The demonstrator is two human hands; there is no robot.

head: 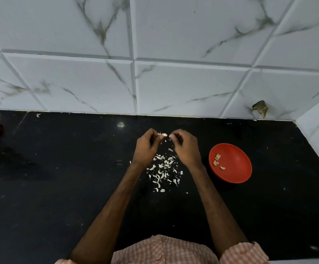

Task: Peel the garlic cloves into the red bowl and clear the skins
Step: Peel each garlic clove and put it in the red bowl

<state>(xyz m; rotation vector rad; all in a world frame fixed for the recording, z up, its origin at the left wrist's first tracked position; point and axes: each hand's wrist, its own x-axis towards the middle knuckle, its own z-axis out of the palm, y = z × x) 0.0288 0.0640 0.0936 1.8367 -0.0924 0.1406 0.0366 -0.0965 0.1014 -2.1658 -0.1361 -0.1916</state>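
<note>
1. Above the black counter (59, 187), a garlic clove (163, 134) is pinched by the left hand (146, 147); what seems a scrap of skin is pinched by the right hand (186, 149).
2. Several peeled cloves (217, 160) are seen in the red bowl (236, 172), near the right hand.
3. Loose skins (164, 170) are scattered beneath the hands; clearing is judged not yet begun.
4. No further unpeeled garlic is visible, so the remaining count cannot be told.

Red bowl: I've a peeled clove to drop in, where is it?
In the head view the red bowl sits on the black counter, right of the right hand and the skins.
</note>
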